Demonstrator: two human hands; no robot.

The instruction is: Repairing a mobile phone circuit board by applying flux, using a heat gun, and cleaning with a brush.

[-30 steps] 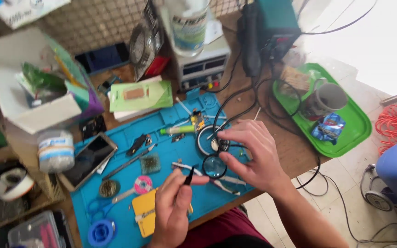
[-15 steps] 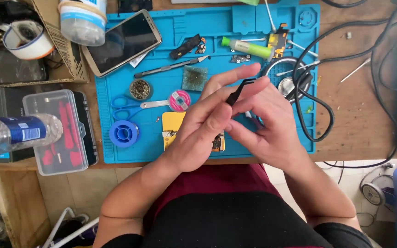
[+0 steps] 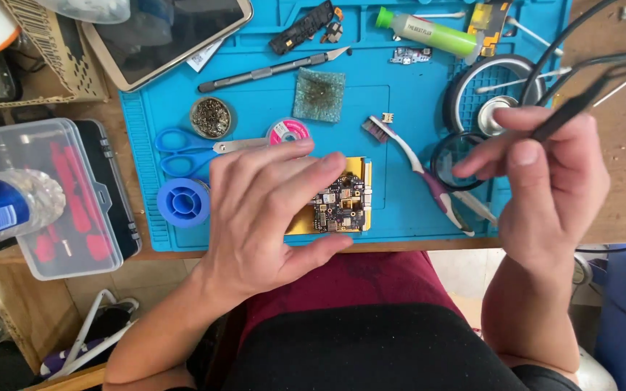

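Your left hand [image 3: 269, 210] lies flat, fingers spread, on the board [image 3: 342, 203] at the near edge of the blue mat [image 3: 407, 152]. Your right hand [image 3: 552, 188] pinches black tweezers [image 3: 570, 108] over a round lens [image 3: 458, 156].

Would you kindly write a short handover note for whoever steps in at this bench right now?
Left hand: flat on the blue mat, fingers steadying the circuit board, which lies on a yellow pad near the mat's front edge.
Right hand: raised above the mat's right side, pinching black tweezers; tips are clear of the board.
Nearby: toothbrush right of the board, magnifier lens under the right fingers, scalpel, green flux syringe.
Done: board is placed and held.
Left: the tweezers have not reached the board; whether any part is gripped cannot be seen.
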